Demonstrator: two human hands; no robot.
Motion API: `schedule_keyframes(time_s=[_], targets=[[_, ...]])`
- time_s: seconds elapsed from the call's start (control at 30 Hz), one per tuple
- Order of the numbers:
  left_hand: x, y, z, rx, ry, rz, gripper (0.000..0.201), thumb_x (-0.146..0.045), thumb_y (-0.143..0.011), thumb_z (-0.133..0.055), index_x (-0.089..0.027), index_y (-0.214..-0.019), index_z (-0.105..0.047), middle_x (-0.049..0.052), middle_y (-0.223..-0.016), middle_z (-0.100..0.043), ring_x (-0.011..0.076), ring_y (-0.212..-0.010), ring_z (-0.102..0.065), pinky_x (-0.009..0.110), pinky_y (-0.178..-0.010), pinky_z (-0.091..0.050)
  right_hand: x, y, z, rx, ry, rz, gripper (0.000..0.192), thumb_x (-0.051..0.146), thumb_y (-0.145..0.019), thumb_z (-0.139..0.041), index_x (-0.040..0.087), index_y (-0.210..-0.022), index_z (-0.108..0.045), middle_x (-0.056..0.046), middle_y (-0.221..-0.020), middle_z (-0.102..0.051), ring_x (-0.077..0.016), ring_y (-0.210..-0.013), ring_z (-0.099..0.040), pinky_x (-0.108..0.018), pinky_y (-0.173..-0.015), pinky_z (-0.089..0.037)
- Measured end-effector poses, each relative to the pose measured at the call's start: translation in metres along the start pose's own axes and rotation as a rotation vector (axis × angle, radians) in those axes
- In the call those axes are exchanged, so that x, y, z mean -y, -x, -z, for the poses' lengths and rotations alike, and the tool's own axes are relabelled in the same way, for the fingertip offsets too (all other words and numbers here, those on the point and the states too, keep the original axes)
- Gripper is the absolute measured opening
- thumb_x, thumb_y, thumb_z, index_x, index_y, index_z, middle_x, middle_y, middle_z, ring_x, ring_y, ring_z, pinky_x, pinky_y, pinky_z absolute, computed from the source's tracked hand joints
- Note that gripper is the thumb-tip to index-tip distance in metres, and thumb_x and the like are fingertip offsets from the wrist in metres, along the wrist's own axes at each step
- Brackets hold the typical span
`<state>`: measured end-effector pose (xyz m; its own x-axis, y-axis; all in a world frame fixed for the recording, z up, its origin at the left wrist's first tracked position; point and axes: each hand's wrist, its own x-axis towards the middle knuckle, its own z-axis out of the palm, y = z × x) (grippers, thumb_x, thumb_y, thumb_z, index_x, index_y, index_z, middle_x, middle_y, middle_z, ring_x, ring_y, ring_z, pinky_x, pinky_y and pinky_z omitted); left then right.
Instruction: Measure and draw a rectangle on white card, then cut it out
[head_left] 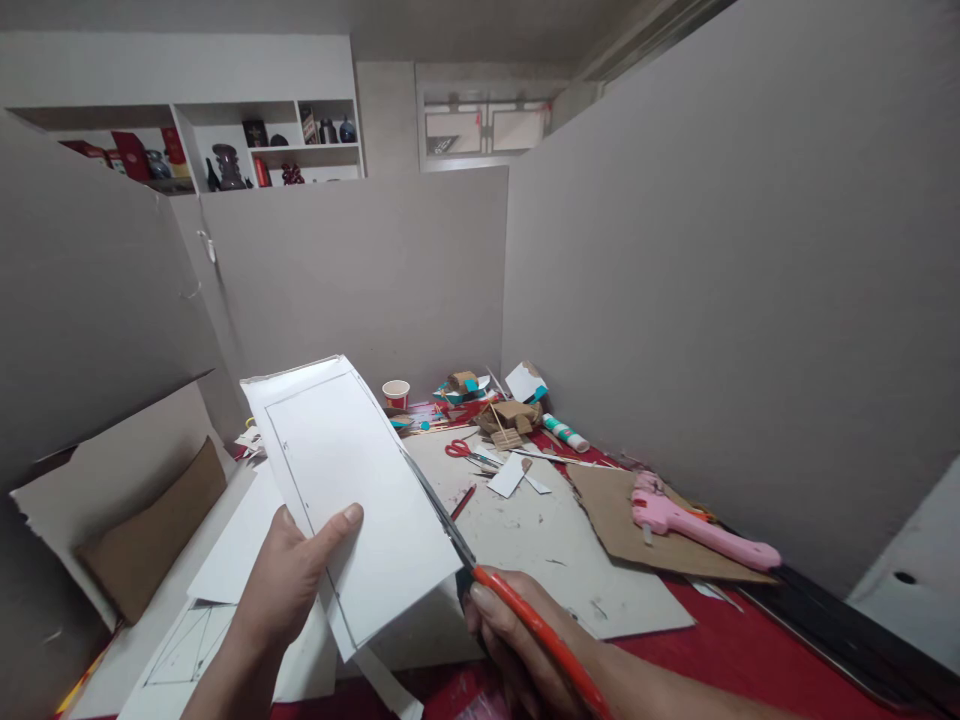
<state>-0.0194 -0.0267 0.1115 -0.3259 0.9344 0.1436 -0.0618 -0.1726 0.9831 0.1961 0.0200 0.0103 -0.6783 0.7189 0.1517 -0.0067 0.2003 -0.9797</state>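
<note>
My left hand [289, 575] holds up a white card sheet [352, 480] with pencil outlines drawn on it, thumb on its front face. My right hand [510, 645] grips red-handled scissors [480, 570]; their dark blades run along the sheet's right edge, where a narrow strip hangs loose below. Both hands are above the near edge of the table.
Grey board walls enclose a red table [735, 650]. On it lie a pink glue gun [697, 525] on brown cardboard, a second pair of red scissors [461, 450], a glue tube [566, 433], a paper cup [395, 393], cardboard scraps and white sheets at the left.
</note>
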Motion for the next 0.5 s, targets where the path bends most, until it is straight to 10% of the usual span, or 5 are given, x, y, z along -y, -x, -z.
schedule_keyframes(time_s=[0.5], targets=[[-0.0094, -0.0008, 0.0049, -0.060, 0.091, 0.046, 0.078, -0.036, -0.062, -0.083, -0.014, -0.133, -0.058, 0.012, -0.101, -0.077, 0.0320, -0.085, -0.073, 0.041, -0.079, -0.058, 0.0071, 0.0022, 0.0004, 0.057, 0.028, 0.024, 0.061, 0.078, -0.088, -0.036, 0.019, -0.077, -0.048, 0.005, -0.052, -0.043, -0.0079, -0.045, -0.040, -0.021, -0.045, -0.033]])
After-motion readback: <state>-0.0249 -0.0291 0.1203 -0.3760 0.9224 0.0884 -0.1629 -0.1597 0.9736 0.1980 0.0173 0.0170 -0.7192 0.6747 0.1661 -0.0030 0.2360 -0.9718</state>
